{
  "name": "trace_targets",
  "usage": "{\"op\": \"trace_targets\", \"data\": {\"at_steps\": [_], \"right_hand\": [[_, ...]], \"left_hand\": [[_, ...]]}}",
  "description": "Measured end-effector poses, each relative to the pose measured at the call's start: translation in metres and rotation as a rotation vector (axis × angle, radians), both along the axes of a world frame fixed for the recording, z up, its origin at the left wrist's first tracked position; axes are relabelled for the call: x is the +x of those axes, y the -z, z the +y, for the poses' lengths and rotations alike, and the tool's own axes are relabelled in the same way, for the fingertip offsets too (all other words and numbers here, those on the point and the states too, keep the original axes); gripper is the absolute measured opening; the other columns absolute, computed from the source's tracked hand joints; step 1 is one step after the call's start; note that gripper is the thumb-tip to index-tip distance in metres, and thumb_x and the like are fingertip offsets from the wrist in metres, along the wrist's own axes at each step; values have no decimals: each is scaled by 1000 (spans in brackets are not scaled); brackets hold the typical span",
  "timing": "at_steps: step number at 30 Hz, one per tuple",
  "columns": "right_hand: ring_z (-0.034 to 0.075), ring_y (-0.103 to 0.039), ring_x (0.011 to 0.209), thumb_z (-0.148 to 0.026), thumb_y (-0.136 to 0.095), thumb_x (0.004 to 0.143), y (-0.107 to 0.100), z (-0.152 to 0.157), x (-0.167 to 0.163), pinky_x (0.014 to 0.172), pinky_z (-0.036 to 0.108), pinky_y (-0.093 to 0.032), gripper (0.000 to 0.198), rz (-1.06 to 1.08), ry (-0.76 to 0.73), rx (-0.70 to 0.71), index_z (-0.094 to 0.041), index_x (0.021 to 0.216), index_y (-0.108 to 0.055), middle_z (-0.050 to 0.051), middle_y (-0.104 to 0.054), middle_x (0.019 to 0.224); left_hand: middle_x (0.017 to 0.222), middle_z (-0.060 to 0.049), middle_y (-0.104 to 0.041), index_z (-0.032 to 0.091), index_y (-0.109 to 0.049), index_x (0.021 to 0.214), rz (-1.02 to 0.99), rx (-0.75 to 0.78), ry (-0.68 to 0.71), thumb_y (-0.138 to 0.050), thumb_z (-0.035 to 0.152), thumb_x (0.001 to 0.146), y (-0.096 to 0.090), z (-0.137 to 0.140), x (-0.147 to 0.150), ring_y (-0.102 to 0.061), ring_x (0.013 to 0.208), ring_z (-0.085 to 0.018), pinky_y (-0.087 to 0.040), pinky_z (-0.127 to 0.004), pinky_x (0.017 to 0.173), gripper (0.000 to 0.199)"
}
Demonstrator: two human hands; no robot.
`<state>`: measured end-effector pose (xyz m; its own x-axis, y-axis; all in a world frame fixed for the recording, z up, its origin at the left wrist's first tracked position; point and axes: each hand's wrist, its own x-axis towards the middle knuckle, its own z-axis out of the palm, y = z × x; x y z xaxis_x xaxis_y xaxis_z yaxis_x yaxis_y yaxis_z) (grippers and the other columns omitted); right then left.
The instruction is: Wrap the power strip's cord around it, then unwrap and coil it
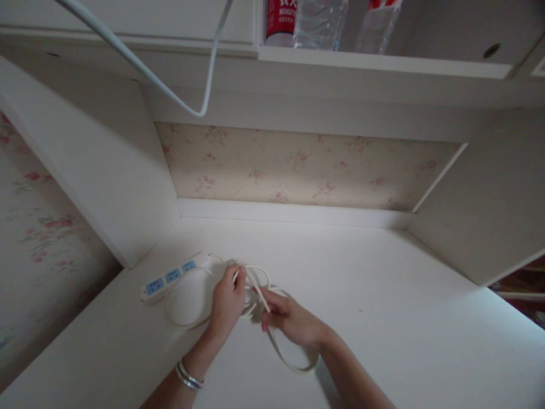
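A white power strip (pixel 157 294) with blue sockets lies slantwise on the desktop, left of my hands. Its pale power cord (pixel 185 328) runs in loose loops across the surface and through both hands. My left hand (pixel 230 298), with silvery bangles at the wrist, is closed on the cord, thumb and fingers pinching it. Just to the right, my right hand (pixel 289 318) has its fingers curled around another stretch of the same cord. One loop hangs below the right hand and passes under that wrist. The cord's plug cannot be made out.
The white desktop (pixel 361 352) has side panels and a floral back wall (pixel 272 165). Overhead, a shelf (pixel 383 65) holds clear bottles (pixel 320 25) and a red package (pixel 281 21). A bent white tube (pixel 170 94) hangs at upper left.
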<state>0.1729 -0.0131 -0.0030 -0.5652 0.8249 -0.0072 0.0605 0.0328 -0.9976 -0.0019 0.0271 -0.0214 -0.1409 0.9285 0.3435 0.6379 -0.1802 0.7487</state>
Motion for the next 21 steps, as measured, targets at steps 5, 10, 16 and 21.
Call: {"op": "trace_targets", "data": {"at_steps": [5,10,16,21], "right_hand": [[6,-35,51,-11,-54,62,-4,2,6,43,18,-24,23,186,100,-182,-17,83,-59,-4,-47,68],[5,-21,44,-19,-60,64,-9,7,19,40,21,-12,9,401,245,-311,-16,70,-54,-6,-36,56],[5,-10,43,-44,-67,74,-12,12,37,38,20,-10,32,716,425,-284,-19,65,-49,-9,-21,51],[7,-11,43,-42,-58,85,-20,16,58,35,18,-17,21,1033,519,-204,-22,79,-55,-9,-21,54]], "left_hand": [[78,-5,-68,20,-57,88,-65,-50,-66,-37,46,90,3,5,-5,-64,73,-21,-45,-28,66,33],[74,-3,-66,20,-57,83,-172,-105,-74,-38,48,89,7,10,-7,-64,71,-20,-44,-29,64,34],[72,-1,-62,20,-55,81,-253,-106,-45,-39,50,88,13,15,-10,-61,71,-19,-43,-28,65,35],[70,-1,-60,18,-57,82,-385,-106,-20,-45,51,85,12,15,-7,-57,65,-16,-41,-25,59,36]]}}
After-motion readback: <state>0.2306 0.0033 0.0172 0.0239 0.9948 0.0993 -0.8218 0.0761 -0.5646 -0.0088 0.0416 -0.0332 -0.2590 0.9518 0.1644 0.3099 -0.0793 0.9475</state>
